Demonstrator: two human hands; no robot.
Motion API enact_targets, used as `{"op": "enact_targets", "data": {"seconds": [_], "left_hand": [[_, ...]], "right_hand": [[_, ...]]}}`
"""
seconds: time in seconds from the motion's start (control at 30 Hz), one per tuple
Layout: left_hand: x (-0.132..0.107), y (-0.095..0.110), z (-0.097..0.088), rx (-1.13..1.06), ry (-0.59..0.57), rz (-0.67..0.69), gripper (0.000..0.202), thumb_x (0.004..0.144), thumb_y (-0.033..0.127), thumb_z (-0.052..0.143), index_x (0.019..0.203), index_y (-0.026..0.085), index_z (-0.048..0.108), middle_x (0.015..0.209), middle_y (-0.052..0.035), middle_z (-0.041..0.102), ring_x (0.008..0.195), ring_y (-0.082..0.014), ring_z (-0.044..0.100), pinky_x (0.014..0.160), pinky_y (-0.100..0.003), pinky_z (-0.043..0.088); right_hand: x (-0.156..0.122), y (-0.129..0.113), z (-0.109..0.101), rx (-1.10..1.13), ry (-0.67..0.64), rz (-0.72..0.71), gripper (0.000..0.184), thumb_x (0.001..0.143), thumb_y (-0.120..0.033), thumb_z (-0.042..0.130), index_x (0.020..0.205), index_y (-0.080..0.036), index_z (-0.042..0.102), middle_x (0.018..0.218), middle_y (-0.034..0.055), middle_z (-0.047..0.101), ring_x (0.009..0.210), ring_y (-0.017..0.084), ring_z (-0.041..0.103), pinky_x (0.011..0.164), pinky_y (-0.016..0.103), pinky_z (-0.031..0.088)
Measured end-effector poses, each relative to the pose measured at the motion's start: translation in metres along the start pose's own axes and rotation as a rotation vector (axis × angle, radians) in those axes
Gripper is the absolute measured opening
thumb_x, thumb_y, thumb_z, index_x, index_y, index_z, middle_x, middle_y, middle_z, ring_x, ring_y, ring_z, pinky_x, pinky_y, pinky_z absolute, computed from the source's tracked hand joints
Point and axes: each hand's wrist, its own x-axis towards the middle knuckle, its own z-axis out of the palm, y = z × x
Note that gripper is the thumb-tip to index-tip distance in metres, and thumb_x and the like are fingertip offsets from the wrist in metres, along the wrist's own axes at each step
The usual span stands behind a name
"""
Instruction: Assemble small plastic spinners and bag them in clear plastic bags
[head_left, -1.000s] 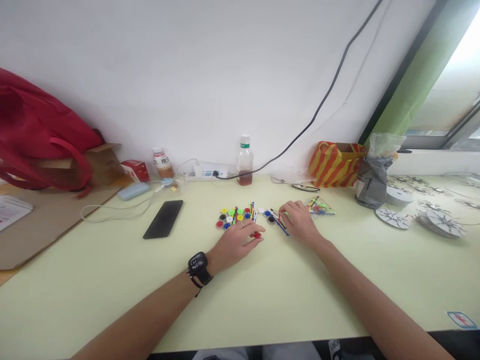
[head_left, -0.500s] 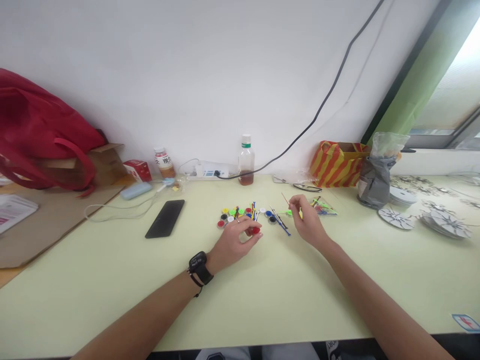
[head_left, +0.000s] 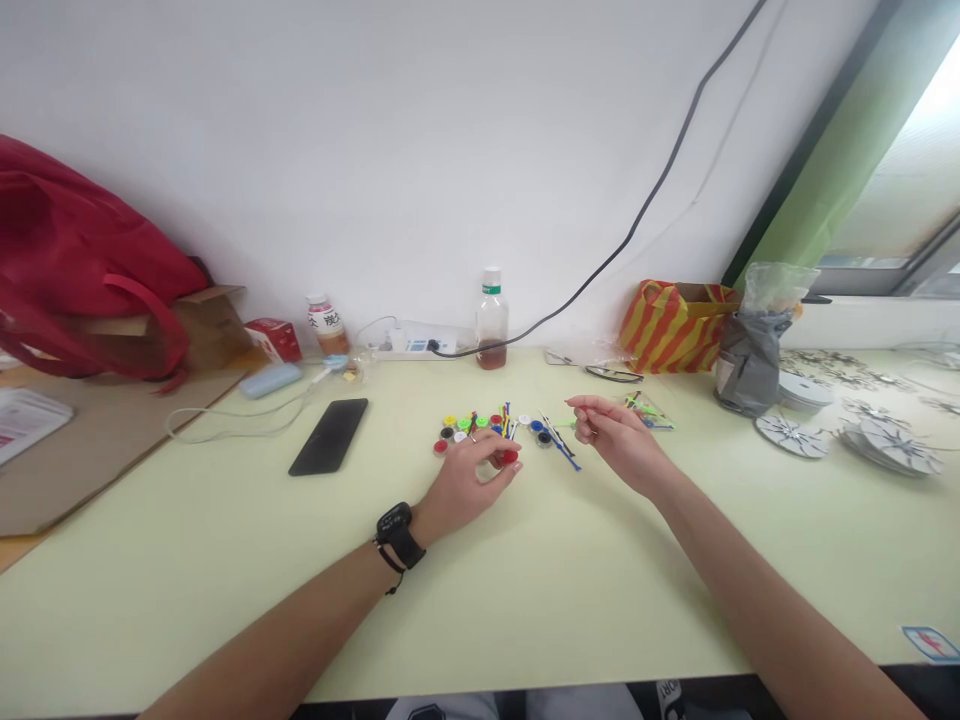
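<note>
We had the left hand (head_left: pixel 474 474) clamped, thumb against fingers, on a red disc (head_left: pixel 510 456) just above the pale green tabletop (head_left: pixel 480 610). The right hand (head_left: pixel 580 410) hung to its right, raised and well apart, with thumb and forefinger pinched, we judged, on a thin stick that the fingers hid.

To us the likeliest mishap was a dropped disc: we held it by its edge, so a loose or uneven squeeze could have tipped it out. A slim stick in a fingertip pinch could have swivelled or slipped too. Our left knuckles sat close against the colored discs (head_left: pixel 450 422), and a careless lift might have scattered them. The blue stick (head_left: pixel 566 456) lay alongside others between our hands, where a low sweep could have dragged several along. The black phone (head_left: pixel 330 437) seemed safely clear.
</note>
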Motion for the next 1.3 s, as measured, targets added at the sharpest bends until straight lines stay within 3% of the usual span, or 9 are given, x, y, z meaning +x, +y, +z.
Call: {"op": "enact_targets", "data": {"seconds": [0.2, 0.33, 0.4, 0.53, 0.6, 0.73, 0.83, 1.0, 1.3], "left_hand": [[0.001, -0.001, 0.002, -0.092, 0.029, -0.092, 0.026, 0.093, 0.028, 0.071, 0.118, 0.021, 0.075, 0.105, -0.0080, 0.072, 0.086, -0.0172, 0.072, 0.081, -0.032, 0.062], [0.000, -0.005, 0.005, -0.200, 0.024, -0.127, 0.034, 0.091, 0.030, 0.074, 0.123, 0.020, 0.075, 0.108, -0.0094, 0.070, 0.088, -0.0177, 0.073, 0.085, -0.035, 0.065], [0.000, -0.007, 0.007, -0.265, 0.009, -0.137, 0.039, 0.088, 0.028, 0.076, 0.127, 0.019, 0.074, 0.110, -0.0103, 0.068, 0.089, -0.0173, 0.073, 0.087, -0.037, 0.066], [-0.001, -0.010, 0.008, -0.358, -0.013, -0.170, 0.040, 0.087, 0.020, 0.073, 0.127, 0.018, 0.074, 0.112, -0.0106, 0.067, 0.089, -0.0169, 0.073, 0.091, -0.040, 0.065], [-0.001, -0.010, 0.008, -0.392, -0.019, -0.190, 0.040, 0.088, 0.018, 0.072, 0.127, 0.019, 0.074, 0.110, -0.0102, 0.068, 0.092, -0.0185, 0.074, 0.093, -0.042, 0.064], [0.000, -0.008, 0.007, -0.428, -0.017, -0.211, 0.040, 0.088, 0.022, 0.075, 0.129, 0.018, 0.073, 0.110, -0.0107, 0.069, 0.096, -0.0206, 0.073, 0.096, -0.043, 0.063], [0.000, -0.006, 0.006, -0.447, -0.047, -0.196, 0.042, 0.089, 0.027, 0.078, 0.129, 0.018, 0.073, 0.113, -0.0117, 0.070, 0.099, -0.0218, 0.073, 0.096, -0.043, 0.063], [-0.001, 0.000, 0.006, -0.440, -0.077, -0.184, 0.038, 0.088, 0.033, 0.080, 0.121, 0.016, 0.075, 0.114, -0.0128, 0.073, 0.095, -0.0217, 0.074, 0.092, -0.040, 0.064], [0.000, 0.004, 0.005, -0.400, -0.131, -0.143, 0.031, 0.094, 0.034, 0.074, 0.121, 0.019, 0.077, 0.117, -0.0124, 0.076, 0.107, -0.0248, 0.072, 0.097, -0.041, 0.062]], "right_hand": [[-0.005, 0.004, 0.011, -0.130, -0.060, 0.032, 0.035, 0.087, -0.048, 0.079, 0.110, -0.021, 0.077, 0.096, 0.0057, 0.070, 0.086, 0.018, 0.064, 0.087, 0.038, 0.053], [-0.009, 0.008, 0.021, -0.245, -0.066, 0.021, 0.037, 0.089, -0.052, 0.075, 0.107, -0.020, 0.074, 0.098, 0.0079, 0.073, 0.089, 0.021, 0.068, 0.093, 0.043, 0.055], [-0.011, 0.011, 0.026, -0.243, -0.067, -0.004, 0.042, 0.089, -0.053, 0.075, 0.115, -0.022, 0.068, 0.097, 0.0067, 0.072, 0.089, 0.021, 0.069, 0.092, 0.044, 0.057], [-0.016, 0.015, 0.035, -0.127, -0.086, -0.019, 0.063, 0.090, -0.052, 0.075, 0.141, -0.033, 0.042, 0.099, 0.0006, 0.066, 0.090, 0.021, 0.071, 0.091, 0.048, 0.059], [-0.017, 0.015, 0.038, -0.118, -0.109, -0.009, 0.056, 0.091, -0.053, 0.073, 0.135, -0.032, 0.046, 0.098, -0.0002, 0.064, 0.084, 0.020, 0.070, 0.087, 0.047, 0.060], [-0.019, 0.011, 0.040, -0.264, -0.189, -0.010, 0.033, 0.093, -0.052, 0.070, 0.109, -0.023, 0.069, 0.098, 0.0054, 0.066, 0.082, 0.019, 0.064, 0.082, 0.041, 0.056], [-0.022, 0.011, 0.045, -0.314, -0.243, -0.065, 0.028, 0.094, -0.048, 0.070, 0.109, -0.025, 0.075, 0.107, 0.0071, 0.066, 0.092, 0.020, 0.063, 0.088, 0.041, 0.054], [-0.024, 0.021, 0.052, -0.269, -0.242, -0.127, 0.039, 0.092, -0.043, 0.073, 0.128, -0.030, 0.067, 0.101, 0.0046, 0.062, 0.096, 0.020, 0.064, 0.090, 0.039, 0.055], [-0.026, 0.026, 0.052, -0.528, -0.237, -0.261, 0.022, 0.096, -0.044, 0.065, 0.111, -0.027, 0.063, 0.096, 0.0050, 0.066, 0.087, 0.021, 0.066, 0.082, 0.039, 0.056]]}}
